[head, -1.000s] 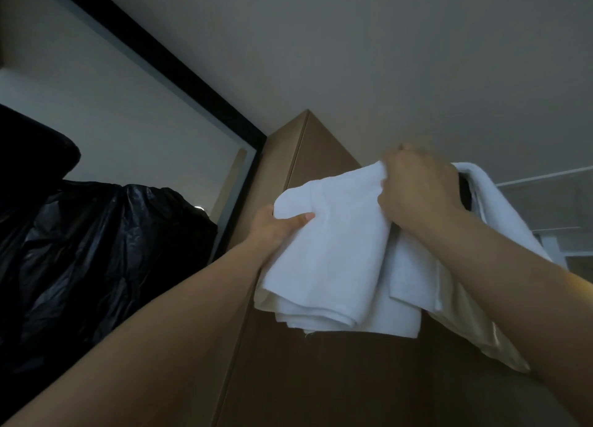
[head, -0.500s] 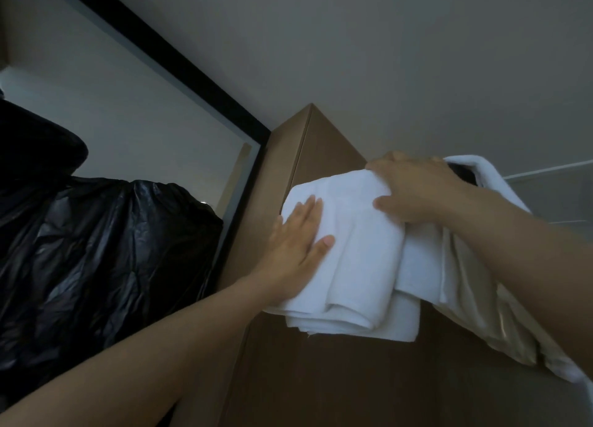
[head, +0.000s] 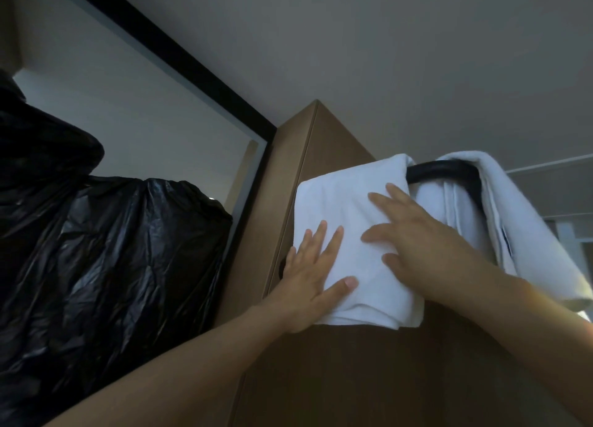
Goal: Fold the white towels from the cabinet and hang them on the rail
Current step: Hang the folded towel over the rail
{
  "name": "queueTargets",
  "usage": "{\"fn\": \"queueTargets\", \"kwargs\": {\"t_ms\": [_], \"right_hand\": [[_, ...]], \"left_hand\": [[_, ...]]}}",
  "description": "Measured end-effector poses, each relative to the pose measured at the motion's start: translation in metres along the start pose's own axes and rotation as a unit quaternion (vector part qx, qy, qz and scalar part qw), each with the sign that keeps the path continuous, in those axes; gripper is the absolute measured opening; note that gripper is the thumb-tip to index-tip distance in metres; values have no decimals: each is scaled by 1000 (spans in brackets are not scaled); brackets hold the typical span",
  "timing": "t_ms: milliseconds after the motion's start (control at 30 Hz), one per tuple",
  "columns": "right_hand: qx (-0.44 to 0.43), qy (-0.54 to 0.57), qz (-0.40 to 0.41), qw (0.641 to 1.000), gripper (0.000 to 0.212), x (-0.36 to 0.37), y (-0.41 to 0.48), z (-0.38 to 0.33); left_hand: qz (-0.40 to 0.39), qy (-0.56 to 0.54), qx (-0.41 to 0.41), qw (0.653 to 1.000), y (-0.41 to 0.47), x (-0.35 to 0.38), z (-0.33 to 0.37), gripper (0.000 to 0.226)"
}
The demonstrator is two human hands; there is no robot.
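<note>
Head view: a crumpled black plastic bag [head: 112,266] fills the left of the frame, beside a brown cabinet [head: 321,362] at centre. At centre right hangs a folded white towel [head: 340,202], with a second white towel [head: 519,221] draped to its right. The right hand [head: 414,243] and left hand [head: 308,275] press flat on the folded white towel, fingers spread. A black rail [head: 442,169] shows between the towels.

Both arms are up, reaching forward and high. The left forearm [head: 192,362] comes in from the bottom left with the wrist straight. The left grip [head: 313,272] lies palm-flat, fingers [head: 322,237] straight and lightly fanned, thumb [head: 348,282] stuck out to the right. The right forearm [head: 529,324] angles in from the lower right. The right grip [head: 417,234] is flat as well, its fingers spread and pointing up-left. The two grips sit just beside each other, not touching, the right one higher.
</note>
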State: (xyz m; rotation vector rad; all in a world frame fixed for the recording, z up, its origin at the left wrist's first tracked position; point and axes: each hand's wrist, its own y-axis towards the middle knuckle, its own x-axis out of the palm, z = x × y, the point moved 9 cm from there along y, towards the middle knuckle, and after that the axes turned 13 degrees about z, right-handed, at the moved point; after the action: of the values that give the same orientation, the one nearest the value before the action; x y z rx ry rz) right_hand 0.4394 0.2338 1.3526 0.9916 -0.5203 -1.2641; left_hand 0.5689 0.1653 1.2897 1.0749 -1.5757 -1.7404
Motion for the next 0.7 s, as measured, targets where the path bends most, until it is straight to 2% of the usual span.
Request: {"fn": "queueTargets", "kwargs": {"t_ms": [133,200,300,367,400,467,533,600,633,700], "right_hand": [[-26,-70,-7,997,61,21,-28,7],[-53,-100,26,993,64,26,-43,4],[-63,-79,94,990,62,17,-55,-1],[10,-24,108,994,80,11,-57,6],[85,31,103,991,90,12,-57,15],[257,191,72,945,91,20,-62,32],[348,352,55,867,66,29,-59,41],[364,427,18,828,34,36,-55,42],[363,444,-6,819,26,41,-56,40],[364,475,-36,800,27,47,-61,34]], "left_hand": [[-19,15,-5,1000,-7,-3,-4,77],[-25,29,-6,999,-10,-4,-2,81],[-30,45,4,999,-16,-3,6,87],[-30,48,23,998,-21,-3,14,89],[-30,48,32,998,-24,-2,18,88],[-27,51,44,997,-30,-3,23,86],[-29,47,44,997,-36,-4,24,80],[-35,42,39,998,-42,-7,22,75],[-38,39,33,998,-44,-9,21,73],[-35,28,16,999,-49,-15,19,72]]}}
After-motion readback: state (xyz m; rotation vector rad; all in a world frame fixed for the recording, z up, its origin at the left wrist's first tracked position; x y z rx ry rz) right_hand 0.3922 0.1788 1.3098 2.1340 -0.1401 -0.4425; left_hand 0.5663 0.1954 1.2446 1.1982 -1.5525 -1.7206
